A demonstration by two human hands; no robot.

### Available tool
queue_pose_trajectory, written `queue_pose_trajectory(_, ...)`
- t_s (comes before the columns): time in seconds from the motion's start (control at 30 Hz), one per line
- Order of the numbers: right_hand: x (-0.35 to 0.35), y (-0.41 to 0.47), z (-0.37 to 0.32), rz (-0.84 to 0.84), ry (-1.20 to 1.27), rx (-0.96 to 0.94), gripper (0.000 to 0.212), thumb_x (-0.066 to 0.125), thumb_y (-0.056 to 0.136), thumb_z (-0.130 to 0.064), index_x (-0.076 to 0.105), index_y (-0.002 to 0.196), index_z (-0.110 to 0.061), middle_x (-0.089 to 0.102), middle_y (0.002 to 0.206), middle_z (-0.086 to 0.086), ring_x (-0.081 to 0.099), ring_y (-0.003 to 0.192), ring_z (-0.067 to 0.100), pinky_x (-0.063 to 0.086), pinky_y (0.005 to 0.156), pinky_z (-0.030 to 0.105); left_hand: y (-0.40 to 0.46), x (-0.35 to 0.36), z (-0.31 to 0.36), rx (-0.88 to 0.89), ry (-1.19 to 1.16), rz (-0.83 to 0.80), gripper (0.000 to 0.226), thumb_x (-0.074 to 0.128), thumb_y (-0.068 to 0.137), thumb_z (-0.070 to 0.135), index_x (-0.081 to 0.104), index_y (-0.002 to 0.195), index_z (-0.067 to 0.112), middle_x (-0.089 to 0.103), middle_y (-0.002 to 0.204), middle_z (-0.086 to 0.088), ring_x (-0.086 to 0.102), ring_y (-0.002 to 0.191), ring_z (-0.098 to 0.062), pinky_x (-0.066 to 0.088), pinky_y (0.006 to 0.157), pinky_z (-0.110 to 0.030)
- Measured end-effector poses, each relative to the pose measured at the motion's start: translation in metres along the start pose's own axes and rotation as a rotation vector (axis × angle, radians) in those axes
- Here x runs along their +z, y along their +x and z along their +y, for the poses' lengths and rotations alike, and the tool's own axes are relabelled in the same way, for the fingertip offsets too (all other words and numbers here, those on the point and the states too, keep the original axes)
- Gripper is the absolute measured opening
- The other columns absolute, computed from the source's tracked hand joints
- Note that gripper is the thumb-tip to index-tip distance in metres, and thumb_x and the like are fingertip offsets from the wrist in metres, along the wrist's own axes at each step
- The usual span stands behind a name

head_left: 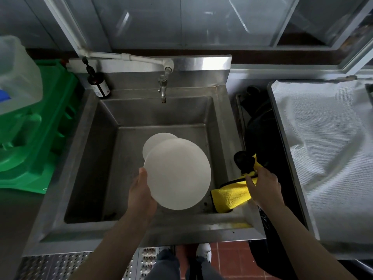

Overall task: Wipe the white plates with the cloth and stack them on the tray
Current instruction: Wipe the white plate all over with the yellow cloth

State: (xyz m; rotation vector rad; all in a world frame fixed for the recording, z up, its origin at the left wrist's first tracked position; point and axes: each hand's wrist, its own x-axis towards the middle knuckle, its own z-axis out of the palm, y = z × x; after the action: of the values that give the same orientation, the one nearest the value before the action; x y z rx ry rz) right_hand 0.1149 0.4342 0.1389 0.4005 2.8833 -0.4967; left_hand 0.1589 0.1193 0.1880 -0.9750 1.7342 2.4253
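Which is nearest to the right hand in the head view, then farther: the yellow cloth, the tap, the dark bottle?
1. Yellow cloth: gripped by the right hand, on the sink's right rim.
2. Tap: behind the basin, at centre.
3. Dark bottle: back left corner.

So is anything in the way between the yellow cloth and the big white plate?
No, nothing visible. The right hand grips the yellow cloth at the sink's right edge, and the left hand holds the white plate over the basin right beside it. Only open space lies between them. A second plate sits behind.
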Motion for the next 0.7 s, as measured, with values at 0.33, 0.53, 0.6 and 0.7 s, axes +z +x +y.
queue_pose_trajectory(0.33, -0.009, -0.017, -0.067, -0.191, 0.636, 0.062, 0.048, 0.049, 0.1, -0.034, 0.044, 0.143, -0.013, 0.051, 0.139, 0.004, 0.047, 0.128, 0.022, 0.038, 0.101, 0.033, 0.002, 0.0, 0.001, -0.043, -0.009, 0.022, 0.038, 0.036, 0.107, 0.039, 0.067, 0.115, 0.019, 0.077, 0.101, 0.003, 0.07, 0.1, -0.028, 0.056, 0.087, -0.055)
queue_pose_trajectory(0.53, -0.006, -0.034, -0.106, -0.352, 0.892, 0.115, 0.03, 0.047, 0.098, -0.047, 0.066, 0.105, -0.024, 0.069, 0.106, -0.006, 0.063, 0.106, 0.018, 0.049, 0.095, 0.042, 0.003, -0.002, 0.0, -0.024, 0.025, -0.013, 0.041, 0.035, 0.107, 0.04, 0.067, 0.12, 0.017, 0.074, 0.113, -0.005, 0.069, 0.106, -0.031, 0.056, 0.088, -0.058)
queue_pose_trajectory(0.6, -0.009, -0.036, -0.117, -0.393, 0.967, 0.172, 0.034, 0.045, 0.1, -0.044, 0.068, 0.086, -0.024, 0.072, 0.096, 0.0, 0.066, 0.1, 0.024, 0.05, 0.095, 0.05, 0.002, 0.0, 0.001, -0.017, 0.029, -0.015, 0.041, 0.034, 0.107, 0.038, 0.067, 0.119, 0.016, 0.074, 0.111, -0.005, 0.069, 0.105, -0.031, 0.057, 0.087, -0.056)
queue_pose_trajectory(0.7, -0.011, -0.036, -0.128, -0.436, 1.14, 0.345, 0.033, 0.045, 0.1, -0.045, 0.067, 0.091, -0.021, 0.07, 0.095, 0.004, 0.066, 0.094, 0.027, 0.053, 0.09, 0.051, 0.003, 0.0, 0.001, 0.012, 0.048, -0.027, 0.039, 0.035, 0.108, 0.034, 0.066, 0.118, 0.013, 0.075, 0.107, -0.007, 0.071, 0.1, -0.028, 0.06, 0.076, -0.046)
